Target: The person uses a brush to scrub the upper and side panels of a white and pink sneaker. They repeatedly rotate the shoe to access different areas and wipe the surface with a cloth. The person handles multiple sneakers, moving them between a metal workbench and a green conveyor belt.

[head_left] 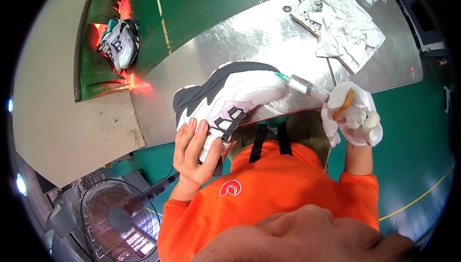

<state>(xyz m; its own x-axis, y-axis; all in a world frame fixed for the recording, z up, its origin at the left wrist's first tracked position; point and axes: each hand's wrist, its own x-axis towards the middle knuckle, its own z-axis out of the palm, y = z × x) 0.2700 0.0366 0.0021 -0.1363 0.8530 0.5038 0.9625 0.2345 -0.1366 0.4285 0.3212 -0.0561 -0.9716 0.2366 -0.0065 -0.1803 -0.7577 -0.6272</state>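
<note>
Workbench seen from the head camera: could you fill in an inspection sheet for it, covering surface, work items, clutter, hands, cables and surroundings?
Surface: shiny metal table, scuffed.
Work items: white, black and pink sneaker at the table's near edge; syringe, its green tip at the sneaker.
Clutter: crumpled white rags at the far right.
Hands: bare left hand grips the sneaker; white-gloved right hand holds the syringe.
Cables: nothing seen.
Surroundings: second sneaker on a green conveyor with a red glow; fan on the green floor.

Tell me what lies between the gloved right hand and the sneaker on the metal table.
Head view: a syringe spans it, from right hand to sneaker.
</note>
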